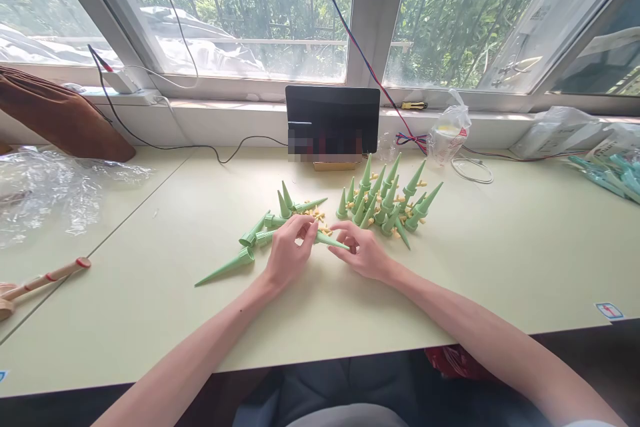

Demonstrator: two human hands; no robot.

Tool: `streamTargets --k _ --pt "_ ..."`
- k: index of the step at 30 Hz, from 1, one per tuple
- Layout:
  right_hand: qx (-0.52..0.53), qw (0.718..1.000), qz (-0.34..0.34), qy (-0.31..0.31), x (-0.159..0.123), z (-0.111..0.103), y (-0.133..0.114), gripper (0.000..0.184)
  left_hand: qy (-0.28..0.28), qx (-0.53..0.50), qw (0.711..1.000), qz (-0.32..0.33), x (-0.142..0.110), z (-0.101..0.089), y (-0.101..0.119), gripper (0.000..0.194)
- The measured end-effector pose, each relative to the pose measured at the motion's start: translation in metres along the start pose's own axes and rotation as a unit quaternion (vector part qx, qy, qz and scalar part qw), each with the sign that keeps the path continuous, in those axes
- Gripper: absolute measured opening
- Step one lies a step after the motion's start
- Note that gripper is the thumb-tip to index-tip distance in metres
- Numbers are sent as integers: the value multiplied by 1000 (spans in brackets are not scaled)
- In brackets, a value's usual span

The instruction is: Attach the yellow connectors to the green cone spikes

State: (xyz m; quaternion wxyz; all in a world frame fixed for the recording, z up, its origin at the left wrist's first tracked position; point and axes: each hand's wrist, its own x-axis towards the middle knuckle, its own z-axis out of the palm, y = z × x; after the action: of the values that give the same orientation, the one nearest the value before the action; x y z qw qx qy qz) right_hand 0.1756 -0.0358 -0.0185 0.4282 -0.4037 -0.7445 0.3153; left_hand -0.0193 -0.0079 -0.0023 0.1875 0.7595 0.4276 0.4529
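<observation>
My left hand (293, 247) is closed around the wide end of a green plastic watering spike (331, 240), which points right. At the tapered end, my right hand (364, 250) has its fingers curled about the spike near the tip. Behind my left hand is a small heap of yellow plastic valve pieces (316, 212), partly hidden by the fingers. Several green spikes without visible yellow parts lie or stand to the left, among them a loose spike (225, 267) lying on its side. Beyond my right hand stands a cluster of green spikes (387, 200), many with yellow pieces on them.
A dark-screened tablet (333, 120) stands at the back of the table (175, 333). Clear plastic wrap (55, 193) and a wooden stick (55, 273) lie at the left. A bagged cup (449, 133), a white cable (473, 172) and plastic bags (557, 133) sit toward the right back.
</observation>
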Motion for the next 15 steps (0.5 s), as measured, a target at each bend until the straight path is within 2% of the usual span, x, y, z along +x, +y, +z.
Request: streamTargets --k 10,15 --pt "-44 997 -58 17 -2 3 5 27 -61 3 998 6 -1 0 2 20" --pt "-34 997 -62 7 -1 4 5 24 -80 1 997 3 -2 0 1 18"
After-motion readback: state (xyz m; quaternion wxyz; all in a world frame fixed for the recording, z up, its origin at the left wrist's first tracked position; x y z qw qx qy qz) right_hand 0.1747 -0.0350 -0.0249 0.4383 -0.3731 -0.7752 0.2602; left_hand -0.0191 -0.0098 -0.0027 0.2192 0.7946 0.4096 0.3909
